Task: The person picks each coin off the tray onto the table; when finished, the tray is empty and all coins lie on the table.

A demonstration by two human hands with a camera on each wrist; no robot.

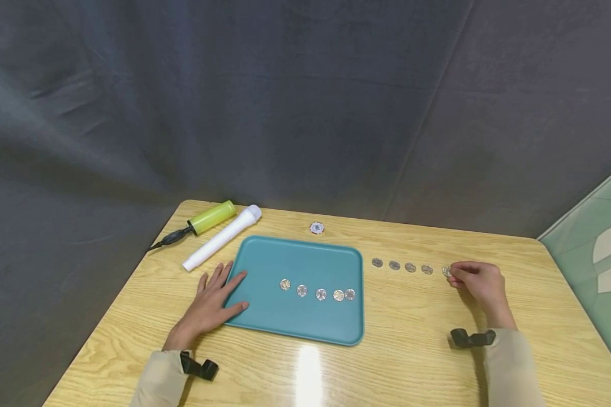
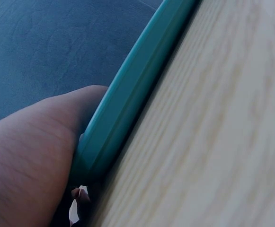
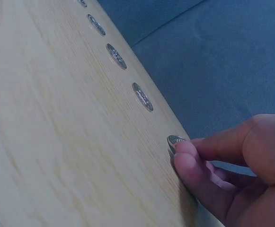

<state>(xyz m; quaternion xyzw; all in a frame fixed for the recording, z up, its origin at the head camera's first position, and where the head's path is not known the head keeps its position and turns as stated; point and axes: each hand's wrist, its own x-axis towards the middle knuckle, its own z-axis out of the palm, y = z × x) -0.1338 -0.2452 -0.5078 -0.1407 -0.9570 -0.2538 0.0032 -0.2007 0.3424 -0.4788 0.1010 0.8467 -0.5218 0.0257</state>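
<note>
Between thumb and fingertips, my right hand point(image 1: 481, 284) pinches a silver coin point(image 3: 175, 139) at the right end of a row on the table. Several more coins lie spaced out to its left, the nearest being a coin point(image 1: 427, 269) with a gap beside it. My left hand point(image 1: 209, 302) rests with spread fingers on the left edge of a teal tray point(image 1: 295, 257). On the tray several coins lie in a line, from a coin point(image 1: 285, 284) near the middle to a coin point(image 1: 349, 294) by the right rim. The two rightmost tray coins almost touch.
A white tube with a rounded end point(image 1: 219, 240) lies behind my left hand. Beside it is a yellow-green hand pump point(image 1: 212, 217) with a black nozzle. A white and red poker chip point(image 1: 317, 228) sits behind the tray. A dark curtain point(image 1: 305, 113) hangs along the table's back edge.
</note>
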